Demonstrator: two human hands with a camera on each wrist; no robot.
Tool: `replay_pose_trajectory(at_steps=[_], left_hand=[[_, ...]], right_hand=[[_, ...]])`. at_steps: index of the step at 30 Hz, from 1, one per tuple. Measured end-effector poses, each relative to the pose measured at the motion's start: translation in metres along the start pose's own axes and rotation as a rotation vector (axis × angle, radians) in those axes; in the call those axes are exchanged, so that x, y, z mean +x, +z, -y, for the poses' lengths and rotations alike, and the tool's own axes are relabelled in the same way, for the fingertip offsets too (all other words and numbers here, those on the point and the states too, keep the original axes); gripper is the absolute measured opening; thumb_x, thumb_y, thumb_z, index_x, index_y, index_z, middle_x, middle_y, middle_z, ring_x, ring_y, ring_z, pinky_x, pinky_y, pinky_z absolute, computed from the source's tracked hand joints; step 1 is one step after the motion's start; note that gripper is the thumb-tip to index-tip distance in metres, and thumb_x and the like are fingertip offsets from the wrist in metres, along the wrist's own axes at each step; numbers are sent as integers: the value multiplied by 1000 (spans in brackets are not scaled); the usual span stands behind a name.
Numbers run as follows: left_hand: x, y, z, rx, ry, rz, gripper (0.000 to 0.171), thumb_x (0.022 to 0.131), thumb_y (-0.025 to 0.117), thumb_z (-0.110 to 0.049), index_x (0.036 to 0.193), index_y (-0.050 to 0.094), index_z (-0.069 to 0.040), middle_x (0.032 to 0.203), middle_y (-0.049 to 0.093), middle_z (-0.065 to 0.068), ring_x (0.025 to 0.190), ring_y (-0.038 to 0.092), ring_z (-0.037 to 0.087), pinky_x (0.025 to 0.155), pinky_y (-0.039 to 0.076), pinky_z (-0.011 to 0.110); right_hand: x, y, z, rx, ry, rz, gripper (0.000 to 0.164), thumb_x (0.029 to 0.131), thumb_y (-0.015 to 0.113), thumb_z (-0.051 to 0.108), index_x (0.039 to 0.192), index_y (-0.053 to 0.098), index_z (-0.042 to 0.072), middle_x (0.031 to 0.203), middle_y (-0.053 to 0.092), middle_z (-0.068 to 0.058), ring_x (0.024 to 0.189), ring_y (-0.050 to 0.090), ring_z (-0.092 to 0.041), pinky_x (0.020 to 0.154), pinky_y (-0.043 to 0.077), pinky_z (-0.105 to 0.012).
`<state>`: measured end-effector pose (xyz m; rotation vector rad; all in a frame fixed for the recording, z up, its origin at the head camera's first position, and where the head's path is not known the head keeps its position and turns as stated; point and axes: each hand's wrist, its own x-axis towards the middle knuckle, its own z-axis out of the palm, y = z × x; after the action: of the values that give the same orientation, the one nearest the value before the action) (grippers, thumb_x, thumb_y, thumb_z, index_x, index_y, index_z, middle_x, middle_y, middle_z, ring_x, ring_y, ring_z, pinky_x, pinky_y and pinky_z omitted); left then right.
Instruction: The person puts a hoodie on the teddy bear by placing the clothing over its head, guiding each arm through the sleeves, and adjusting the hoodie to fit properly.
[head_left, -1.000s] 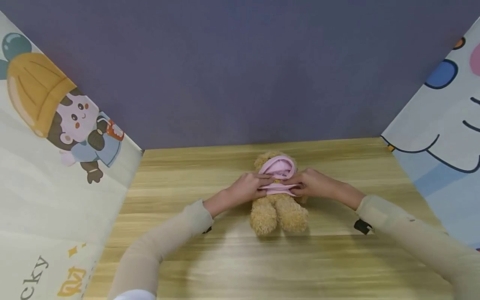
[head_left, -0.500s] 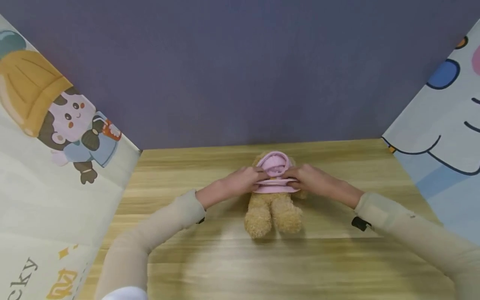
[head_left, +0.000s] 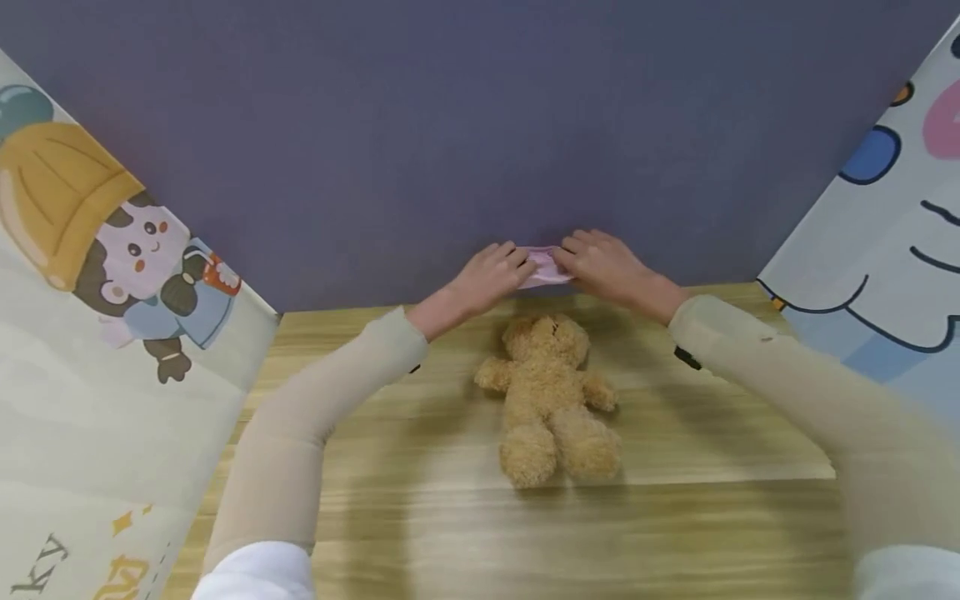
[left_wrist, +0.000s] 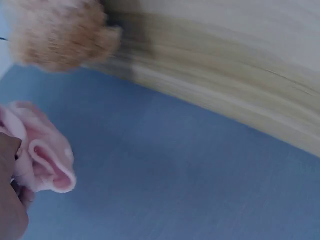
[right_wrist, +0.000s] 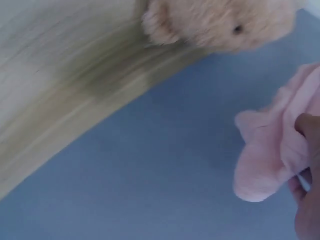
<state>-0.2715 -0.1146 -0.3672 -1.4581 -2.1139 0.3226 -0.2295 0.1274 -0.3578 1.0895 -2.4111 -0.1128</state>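
Pink garment [head_left: 546,268] was off the bear [head_left: 544,385], held up between two hands.
It hung beyond the bear's head; the bear lay bare on the counter [head_left: 675,533]. Removal looked complete, setting-down not yet done. The left hand [head_left: 493,275] and right hand [head_left: 604,265] had curled fingers gripping opposite sides, hiding them; both wrist views cut the hands off.

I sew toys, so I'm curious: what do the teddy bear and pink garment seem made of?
Teddy bear: matte plush, probably synthetic, judging by its curly, tufted pile.
Pink garment: soft-looking matte fabric, perhaps fleece, from its thick, rounded folds; fibre unclear.
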Motion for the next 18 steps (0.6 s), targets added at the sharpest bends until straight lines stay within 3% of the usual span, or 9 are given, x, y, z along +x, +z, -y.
replay_pose_trajectory(at_steps=[5,9,18], left_hand=[[12,43,4,67,32,27,17,106,52,-9,118,62,-3,113,63,13,94,60,27,79,53,32],[14,69,-3,94,52,87,18,105,53,-4,120,62,-5,115,62,12,99,59,26,85,53,32],[13,94,-19,44,30,183,18,105,55,-10,121,64,-8,116,63,10,101,60,25,86,54,32]], right_hand=[[-4,39,-16,-106,-39,-11,23,83,84,6,90,62,5,90,64,-10,86,60,-30,70,50,-40],[-12,67,-18,-114,-33,29,15,88,79,6,90,63,6,90,64,-8,85,59,-27,67,49,-37],[-26,98,-16,-16,1,110,17,84,80,5,91,65,6,88,63,-9,85,60,-29,69,53,-40]])
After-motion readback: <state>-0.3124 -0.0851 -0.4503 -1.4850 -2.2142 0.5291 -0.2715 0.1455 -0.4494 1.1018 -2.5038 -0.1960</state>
